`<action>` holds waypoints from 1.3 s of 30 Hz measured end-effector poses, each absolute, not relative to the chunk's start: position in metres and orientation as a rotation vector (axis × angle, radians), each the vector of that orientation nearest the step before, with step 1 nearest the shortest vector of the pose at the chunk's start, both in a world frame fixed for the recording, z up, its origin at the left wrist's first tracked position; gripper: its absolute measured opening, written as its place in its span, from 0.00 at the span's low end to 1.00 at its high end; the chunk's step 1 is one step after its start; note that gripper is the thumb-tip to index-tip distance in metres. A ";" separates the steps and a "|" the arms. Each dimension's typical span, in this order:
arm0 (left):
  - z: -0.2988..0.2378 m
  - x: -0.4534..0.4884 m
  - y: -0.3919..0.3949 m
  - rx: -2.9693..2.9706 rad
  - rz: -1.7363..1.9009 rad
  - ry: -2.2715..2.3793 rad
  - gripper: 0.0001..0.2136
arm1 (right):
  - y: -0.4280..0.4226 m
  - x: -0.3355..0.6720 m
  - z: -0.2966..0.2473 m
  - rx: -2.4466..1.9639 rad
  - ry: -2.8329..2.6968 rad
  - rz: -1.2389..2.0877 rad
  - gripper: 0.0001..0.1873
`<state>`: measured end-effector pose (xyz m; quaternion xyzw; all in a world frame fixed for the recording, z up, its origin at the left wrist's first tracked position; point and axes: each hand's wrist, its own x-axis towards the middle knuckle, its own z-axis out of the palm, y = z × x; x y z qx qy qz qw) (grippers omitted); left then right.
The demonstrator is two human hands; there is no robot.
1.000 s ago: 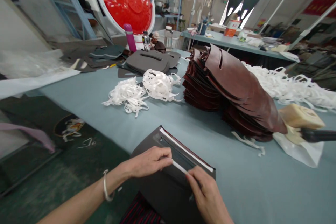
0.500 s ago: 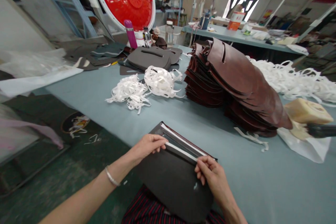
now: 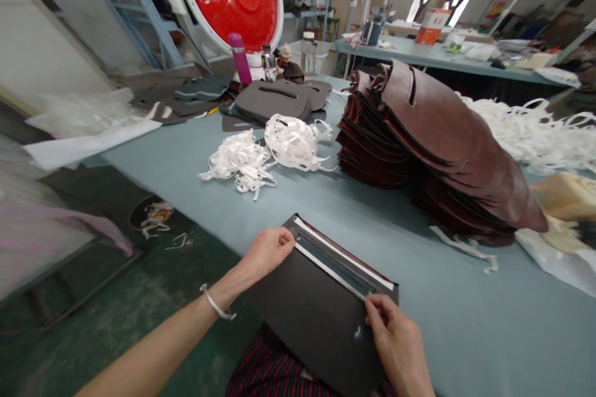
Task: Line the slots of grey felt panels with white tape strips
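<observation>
A dark grey leather panel (image 3: 316,310) with a long slot lies partly on the table edge and partly over my lap. One white tape strip (image 3: 344,253) runs along its far edge. A second white strip (image 3: 328,270) lies along the near side of the slot, stretched between my hands. My left hand (image 3: 270,251) pinches its left end by the slot's corner. Its right end is pinched by my right hand (image 3: 393,329), near the slot's right end. A small white scrap (image 3: 357,332) sits on the panel.
Two piles of white strips (image 3: 239,161) lie beyond the panel. A tall stack of brown leather pieces (image 3: 447,130) stands to the right, with a yellowish block (image 3: 565,195) beside it. Grey panels (image 3: 272,102), a purple bottle (image 3: 239,59) and more strips (image 3: 526,130) are farther back.
The strip between my hands has come down against the slot's near edge. My right hand has shifted right and slightly down, pulling the strip longer. The view has turned slightly left.
</observation>
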<state>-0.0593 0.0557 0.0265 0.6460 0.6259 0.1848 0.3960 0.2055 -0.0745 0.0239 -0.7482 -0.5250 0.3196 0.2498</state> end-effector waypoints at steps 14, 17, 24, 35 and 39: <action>0.022 -0.056 0.062 1.764 0.357 1.740 0.05 | -0.071 0.206 0.017 -2.142 -1.355 0.860 0.19; 0.022 -0.054 0.062 1.794 0.331 1.759 0.05 | -0.069 0.207 0.015 -2.166 -1.348 0.848 0.18; 0.017 -0.045 0.037 2.271 0.542 1.680 0.08 | -0.068 0.209 0.019 -2.156 -1.262 0.911 0.14; 0.006 -0.061 0.007 2.824 0.190 1.412 0.30 | -0.063 0.212 0.028 -2.116 -1.092 1.030 0.08; 0.011 -0.055 0.005 2.868 0.059 1.444 0.34 | -0.063 0.215 0.023 -2.071 -1.056 1.118 0.08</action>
